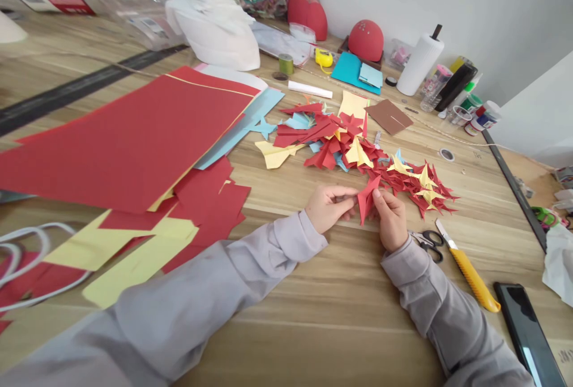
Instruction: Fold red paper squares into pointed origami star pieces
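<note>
Pinched tight: from my remote seat I watch the right fingertips (376, 194) press a folded red paper piece (367, 199) between thumb and forefinger, while the curled left fingers (344, 196) close on its other side. The piece sits just above the table edge of the work area, held between the right hand (393, 221) and left hand (329, 208). Just beyond lies a spiky heap of folded red and yellow paper shapes (418, 184), nearly touching the right hand. Black-handled scissors (427, 242) rest beside the right wrist, near a yellow utility knife (470, 279) with its blade showing. From here, I judge the knife the main hazard: a sideways slide of the right forearm could bring skin or sleeve against the blade. Too hard a pinch could crease or tear the paper, and a careless elbow could scatter the heap. Red card sheets (120, 142) lie well left on the wooden table (286, 339).
</note>
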The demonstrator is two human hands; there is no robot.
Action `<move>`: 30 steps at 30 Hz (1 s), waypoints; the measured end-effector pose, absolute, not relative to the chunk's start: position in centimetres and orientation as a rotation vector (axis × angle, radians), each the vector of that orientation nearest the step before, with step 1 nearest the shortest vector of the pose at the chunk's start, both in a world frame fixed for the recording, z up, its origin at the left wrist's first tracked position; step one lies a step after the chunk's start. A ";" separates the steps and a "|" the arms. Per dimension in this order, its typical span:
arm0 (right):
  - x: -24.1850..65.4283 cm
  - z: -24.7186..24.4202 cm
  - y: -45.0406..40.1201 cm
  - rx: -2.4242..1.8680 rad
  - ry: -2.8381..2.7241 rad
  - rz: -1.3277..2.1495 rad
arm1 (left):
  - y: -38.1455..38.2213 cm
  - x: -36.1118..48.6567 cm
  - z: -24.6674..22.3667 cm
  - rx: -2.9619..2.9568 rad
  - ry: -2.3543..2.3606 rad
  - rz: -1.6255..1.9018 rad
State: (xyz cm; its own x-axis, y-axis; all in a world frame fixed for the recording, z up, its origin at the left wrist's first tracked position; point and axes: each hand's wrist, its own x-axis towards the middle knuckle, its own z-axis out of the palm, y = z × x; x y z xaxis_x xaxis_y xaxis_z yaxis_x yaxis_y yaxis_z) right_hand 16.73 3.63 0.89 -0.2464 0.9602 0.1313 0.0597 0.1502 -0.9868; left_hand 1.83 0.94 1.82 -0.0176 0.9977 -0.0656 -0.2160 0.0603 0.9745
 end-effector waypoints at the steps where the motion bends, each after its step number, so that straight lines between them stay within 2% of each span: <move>1: 16.7 0.9 3.6 -1.019 -1.520 1.220 | 0.9 1.8 1.9 0.990 1.078 1.282; 9: 16.5 1.0 3.6 -1.000 -1.494 1.243 | 1.2 1.9 1.3 1.016 1.053 1.381; 19: 16.3 1.5 3.5 -1.019 -1.388 1.449 | 1.5 1.9 1.2 0.989 1.074 1.330; 30: 16.2 1.2 3.5 -1.083 -1.346 1.330 | 1.8 2.0 0.7 0.889 1.036 1.393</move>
State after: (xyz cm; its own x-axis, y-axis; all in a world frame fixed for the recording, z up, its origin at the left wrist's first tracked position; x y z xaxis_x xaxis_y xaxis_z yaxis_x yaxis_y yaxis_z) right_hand 16.24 3.53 1.21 -0.1844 0.9824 0.0301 -0.0182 0.0272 -0.9995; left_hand 2.02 1.78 0.65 -0.0859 0.9952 -0.0478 -0.3316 0.0167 0.9433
